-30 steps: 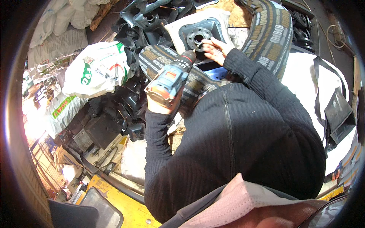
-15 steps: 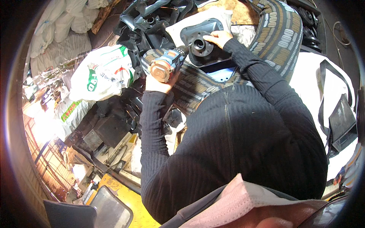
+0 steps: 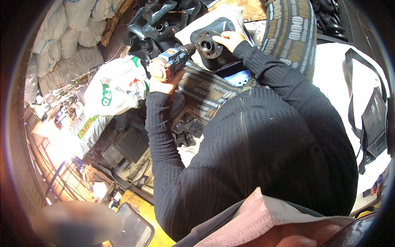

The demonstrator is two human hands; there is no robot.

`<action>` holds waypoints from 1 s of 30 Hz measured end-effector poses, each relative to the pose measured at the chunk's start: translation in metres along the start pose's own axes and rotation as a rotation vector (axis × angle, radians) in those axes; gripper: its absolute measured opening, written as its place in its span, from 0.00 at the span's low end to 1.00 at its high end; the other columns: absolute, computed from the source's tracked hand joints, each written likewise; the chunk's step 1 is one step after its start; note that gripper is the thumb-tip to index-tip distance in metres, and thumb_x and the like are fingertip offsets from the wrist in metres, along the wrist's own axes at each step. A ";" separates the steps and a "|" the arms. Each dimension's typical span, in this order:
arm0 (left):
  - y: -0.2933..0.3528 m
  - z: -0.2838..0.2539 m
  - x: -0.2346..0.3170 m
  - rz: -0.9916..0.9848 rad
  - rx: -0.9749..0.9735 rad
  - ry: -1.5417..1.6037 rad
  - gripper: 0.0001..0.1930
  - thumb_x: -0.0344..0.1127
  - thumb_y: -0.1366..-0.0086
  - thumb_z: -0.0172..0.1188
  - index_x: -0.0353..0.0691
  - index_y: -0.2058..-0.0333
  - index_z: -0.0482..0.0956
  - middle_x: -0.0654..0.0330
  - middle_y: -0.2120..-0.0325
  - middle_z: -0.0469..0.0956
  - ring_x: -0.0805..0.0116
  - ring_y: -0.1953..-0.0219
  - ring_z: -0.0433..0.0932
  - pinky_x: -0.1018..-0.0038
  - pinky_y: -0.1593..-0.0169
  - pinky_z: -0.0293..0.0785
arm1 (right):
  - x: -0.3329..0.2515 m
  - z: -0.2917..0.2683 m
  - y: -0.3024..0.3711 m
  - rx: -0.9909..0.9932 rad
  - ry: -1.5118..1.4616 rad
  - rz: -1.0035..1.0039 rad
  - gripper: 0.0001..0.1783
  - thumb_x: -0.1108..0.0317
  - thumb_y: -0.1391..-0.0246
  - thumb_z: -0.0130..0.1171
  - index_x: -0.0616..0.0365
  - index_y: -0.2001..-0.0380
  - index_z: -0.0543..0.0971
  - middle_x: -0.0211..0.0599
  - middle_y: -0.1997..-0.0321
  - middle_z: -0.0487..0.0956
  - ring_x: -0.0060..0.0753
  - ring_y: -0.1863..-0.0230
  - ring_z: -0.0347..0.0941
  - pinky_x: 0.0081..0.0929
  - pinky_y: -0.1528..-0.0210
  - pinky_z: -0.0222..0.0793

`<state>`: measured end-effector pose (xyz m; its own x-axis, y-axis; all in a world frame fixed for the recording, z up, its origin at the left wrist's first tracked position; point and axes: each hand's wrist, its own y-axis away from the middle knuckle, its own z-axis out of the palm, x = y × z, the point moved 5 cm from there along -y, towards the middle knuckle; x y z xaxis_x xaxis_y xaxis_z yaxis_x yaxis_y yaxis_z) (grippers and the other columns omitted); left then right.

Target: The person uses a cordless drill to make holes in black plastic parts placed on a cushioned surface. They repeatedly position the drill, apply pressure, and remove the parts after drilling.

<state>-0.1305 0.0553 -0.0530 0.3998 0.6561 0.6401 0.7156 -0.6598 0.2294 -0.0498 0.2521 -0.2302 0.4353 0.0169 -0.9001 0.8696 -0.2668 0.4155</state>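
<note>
My left hand (image 3: 165,85) is wrapped round the grip of a blue and orange cordless drill (image 3: 166,62). The drill's dark chuck points right, with its tip close to the rim of a black round flange (image 3: 210,50). Small holes ring that flange around a raised central hub. It sits on a larger dark housing (image 3: 225,27) with a squarish rim, which rests on white sacking. With thumb and fingers, my right hand (image 3: 231,40) pinches the flange's upper right edge. Whether the drill's tip touches the flange is too small to tell.
A thick, grey-brown patterned cushion (image 3: 293,41) curves round the work area. Behind lie several black moulded parts (image 3: 160,29). A white printed bag (image 3: 119,88) stands left, a white sack with a black strap (image 3: 345,78) right. A blue piece (image 3: 238,78) lies below the housing.
The drill has swung to lie more sideways, so its side shows more. My right hand keeps its pinch on the flange. The whole view has shifted slightly.
</note>
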 end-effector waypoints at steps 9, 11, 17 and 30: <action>-0.005 0.005 -0.015 -0.216 -0.019 0.113 0.30 0.20 0.55 0.65 0.37 0.50 0.68 0.59 0.62 0.74 0.67 0.60 0.74 0.71 0.57 0.72 | 0.006 0.002 0.000 0.037 -0.010 0.063 0.25 0.42 0.55 0.57 0.57 0.76 0.79 0.38 0.78 0.77 0.34 0.74 0.73 0.29 0.66 0.67; -0.011 0.004 -0.009 -0.268 -0.075 0.024 0.29 0.23 0.55 0.66 0.39 0.51 0.69 0.59 0.62 0.75 0.66 0.60 0.74 0.71 0.57 0.72 | 0.010 0.002 0.001 0.040 0.045 0.088 0.26 0.42 0.55 0.57 0.57 0.76 0.80 0.38 0.77 0.78 0.35 0.73 0.74 0.29 0.66 0.68; -0.033 0.002 -0.020 -0.158 -0.206 -0.514 0.28 0.35 0.56 0.68 0.44 0.52 0.72 0.57 0.59 0.74 0.62 0.56 0.72 0.69 0.51 0.67 | 0.025 0.002 0.006 0.148 0.064 0.146 0.26 0.40 0.59 0.60 0.54 0.76 0.80 0.35 0.78 0.79 0.32 0.74 0.75 0.28 0.67 0.69; -0.039 0.023 -0.061 -0.403 -0.384 -0.238 0.33 0.47 0.52 0.65 0.36 0.50 0.67 0.51 0.54 0.73 0.59 0.51 0.73 0.72 0.47 0.67 | 0.033 -0.002 0.005 0.018 0.057 0.278 0.23 0.43 0.60 0.63 0.55 0.81 0.78 0.26 0.87 0.70 0.22 0.82 0.66 0.24 0.76 0.62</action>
<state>-0.1696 0.0490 -0.1181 0.2889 0.9167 0.2759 0.5969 -0.3978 0.6968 -0.0310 0.2534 -0.2578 0.6696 -0.0053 -0.7427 0.7107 -0.2860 0.6428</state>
